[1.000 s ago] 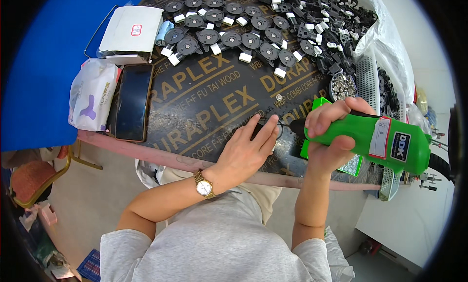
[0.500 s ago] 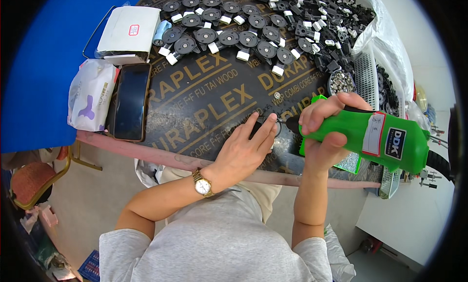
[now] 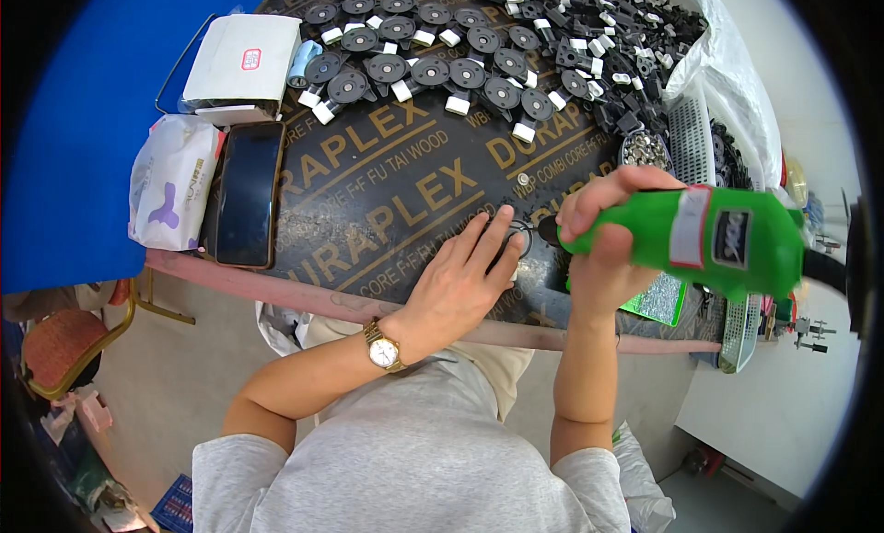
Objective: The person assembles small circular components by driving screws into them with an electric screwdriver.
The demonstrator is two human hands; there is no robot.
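Note:
Palm down at the table's near edge, my left hand (image 3: 460, 280) has its fingers over a small black part with a round end (image 3: 524, 242). Its thumb and forefinger hold the part against the tabletop; the hand covers most of it. In my right hand (image 3: 603, 243) is a green electric screwdriver (image 3: 658, 227), gripped around its front end and lying nearly level. The dark nose of the tool points left, close beside the round end; whether they touch I cannot tell. A small silvery piece (image 3: 522, 179) lies just beyond the left fingers.
Several black wheel assemblies (image 3: 430, 71) with white tabs cover the far side, beside a heap of black parts (image 3: 608, 36). A bowl of metal pieces (image 3: 646, 150) and a green tray (image 3: 658, 301) stand right. Phone (image 3: 250, 194), tissue pack (image 3: 175, 179) and white box (image 3: 244, 62) lie left.
The screwdriver's nose has shifted slightly right, away from the black part, and its body has swung a little. My right hand moved with it. My left hand stays nearly where it was.

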